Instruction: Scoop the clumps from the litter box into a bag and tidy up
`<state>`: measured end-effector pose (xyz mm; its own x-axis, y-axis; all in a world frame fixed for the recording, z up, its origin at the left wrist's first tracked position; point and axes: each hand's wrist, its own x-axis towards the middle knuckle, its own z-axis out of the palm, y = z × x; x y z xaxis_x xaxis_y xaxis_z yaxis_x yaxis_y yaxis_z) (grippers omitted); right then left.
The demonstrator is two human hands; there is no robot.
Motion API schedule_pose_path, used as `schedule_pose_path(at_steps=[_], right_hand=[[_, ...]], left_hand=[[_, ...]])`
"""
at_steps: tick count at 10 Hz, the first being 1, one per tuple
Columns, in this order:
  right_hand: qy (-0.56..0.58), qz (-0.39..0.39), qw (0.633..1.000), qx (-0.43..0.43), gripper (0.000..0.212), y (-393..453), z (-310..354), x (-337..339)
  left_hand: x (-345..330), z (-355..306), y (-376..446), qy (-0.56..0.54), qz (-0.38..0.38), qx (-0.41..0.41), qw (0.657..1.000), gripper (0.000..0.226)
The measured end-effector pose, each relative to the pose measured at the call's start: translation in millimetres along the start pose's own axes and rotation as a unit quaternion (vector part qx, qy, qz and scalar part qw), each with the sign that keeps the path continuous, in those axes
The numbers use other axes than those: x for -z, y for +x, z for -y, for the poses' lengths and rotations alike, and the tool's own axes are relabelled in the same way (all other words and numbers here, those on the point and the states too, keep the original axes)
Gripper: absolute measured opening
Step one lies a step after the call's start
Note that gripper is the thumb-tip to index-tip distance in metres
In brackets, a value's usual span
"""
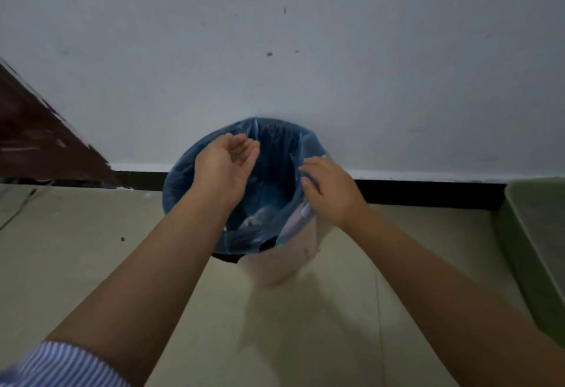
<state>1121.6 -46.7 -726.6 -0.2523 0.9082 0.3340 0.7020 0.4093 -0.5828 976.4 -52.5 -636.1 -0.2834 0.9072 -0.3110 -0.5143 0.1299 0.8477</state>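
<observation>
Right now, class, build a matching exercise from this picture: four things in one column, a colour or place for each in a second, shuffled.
Things:
1. bag
2. bin
3. litter box
4. left hand

Descriptions:
A. green, at the right edge
B. blue, lining the bin
C. palm up over the bag's opening
D. white, on the floor by the wall

Pairs: 1-B, 2-D, 3-A, 4-C

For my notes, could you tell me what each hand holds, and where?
The right hand pinches the blue bag at its right rim; the left hand hovers cupped over the opening, gripping nothing.
</observation>
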Motion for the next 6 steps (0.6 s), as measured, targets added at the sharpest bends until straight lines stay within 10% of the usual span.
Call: schedule_pose_path(at_steps=[1, 2, 6], right_hand=[[0.036, 0.009, 0.999, -0.029, 0.049, -4, 1, -13], [0.044, -0.027, 0.998, -0.028, 0.051, -11, -2, -19], [0.096, -0.052, 0.991, -0.076, 0.036, -17, 0, -8]], left_hand=[[34, 16, 27, 0.613, 0.068, -0.156, 0.772, 0.019], [63, 31, 36, 0.868, 0.139, -0.056, 0.474, 0.048], [56, 72, -18, 0.800, 0.125, -0.260, 0.526, 0.071]])
